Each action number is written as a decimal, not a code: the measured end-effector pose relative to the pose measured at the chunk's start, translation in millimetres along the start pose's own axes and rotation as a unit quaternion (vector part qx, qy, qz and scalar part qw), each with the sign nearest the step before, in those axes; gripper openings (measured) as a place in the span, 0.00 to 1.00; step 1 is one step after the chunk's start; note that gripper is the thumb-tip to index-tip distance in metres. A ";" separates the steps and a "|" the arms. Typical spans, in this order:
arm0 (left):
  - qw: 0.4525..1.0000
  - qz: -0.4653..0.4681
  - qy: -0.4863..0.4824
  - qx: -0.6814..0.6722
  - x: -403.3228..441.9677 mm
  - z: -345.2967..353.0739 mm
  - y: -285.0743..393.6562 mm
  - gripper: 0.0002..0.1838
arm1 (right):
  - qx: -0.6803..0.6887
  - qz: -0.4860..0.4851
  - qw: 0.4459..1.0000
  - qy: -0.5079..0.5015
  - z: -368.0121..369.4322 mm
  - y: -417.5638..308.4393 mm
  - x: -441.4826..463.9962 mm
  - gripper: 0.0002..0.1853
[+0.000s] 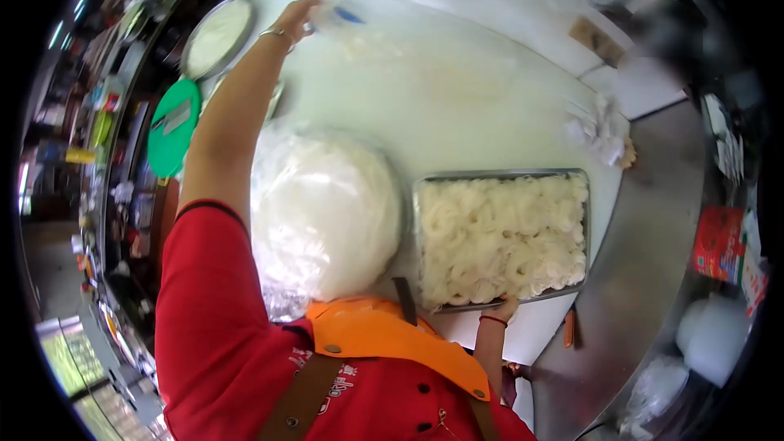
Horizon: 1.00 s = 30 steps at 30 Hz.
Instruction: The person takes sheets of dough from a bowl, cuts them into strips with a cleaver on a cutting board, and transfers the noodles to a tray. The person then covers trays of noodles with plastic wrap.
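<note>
At the far side of the work table [457,106], my left hand [299,18] has its fingers curled at the edge of a clear plastic bag [331,15] with a blue mark. My right hand [504,308] grips the near rim of a metal tray [506,173], its fingers partly hidden. Pale, coiled noodle-like food [502,237] fills the tray in a thick layer. Left of the tray and close to my body sits a large round white mass [327,212] under clear plastic; what it is I cannot tell.
A round pan [219,37] with white contents stands at the far left, near a green round board [173,135] bearing a flat blade. Crumpled white plastic [603,132] lies at the right edge. An orange-handled tool [569,329] rests on the steel counter [653,220].
</note>
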State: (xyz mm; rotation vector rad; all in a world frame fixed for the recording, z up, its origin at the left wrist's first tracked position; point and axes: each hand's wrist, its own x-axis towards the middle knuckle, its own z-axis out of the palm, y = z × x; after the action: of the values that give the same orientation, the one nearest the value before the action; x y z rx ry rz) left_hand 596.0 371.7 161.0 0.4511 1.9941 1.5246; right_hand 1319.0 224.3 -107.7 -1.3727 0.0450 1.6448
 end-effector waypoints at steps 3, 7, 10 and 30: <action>0.918 0.083 -0.006 0.388 14.1 -69.5 -7.8 0.39 | -0.033 0.034 0.999 0.014 26.2 9.3 4.9 0.18; 0.971 0.018 -0.042 0.234 -95.4 -123.2 16.8 0.37 | -0.136 0.070 0.986 -0.063 37.3 16.6 17.0 0.11; 0.947 0.103 -0.049 0.300 -148.5 -173.2 -17.4 0.40 | -0.250 0.236 0.924 -0.169 17.5 -6.0 22.7 0.12; 0.960 0.264 -0.091 -0.004 -420.7 -130.5 -37.4 0.21 | -0.507 -0.314 0.496 -0.631 324.8 178.0 -273.5 0.24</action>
State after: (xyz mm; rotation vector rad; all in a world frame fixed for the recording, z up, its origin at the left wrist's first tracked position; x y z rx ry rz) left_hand 842.1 15.6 250.2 1.1496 1.8050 1.7184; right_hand 935.0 140.2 132.2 -0.2884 -2.2976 1.5521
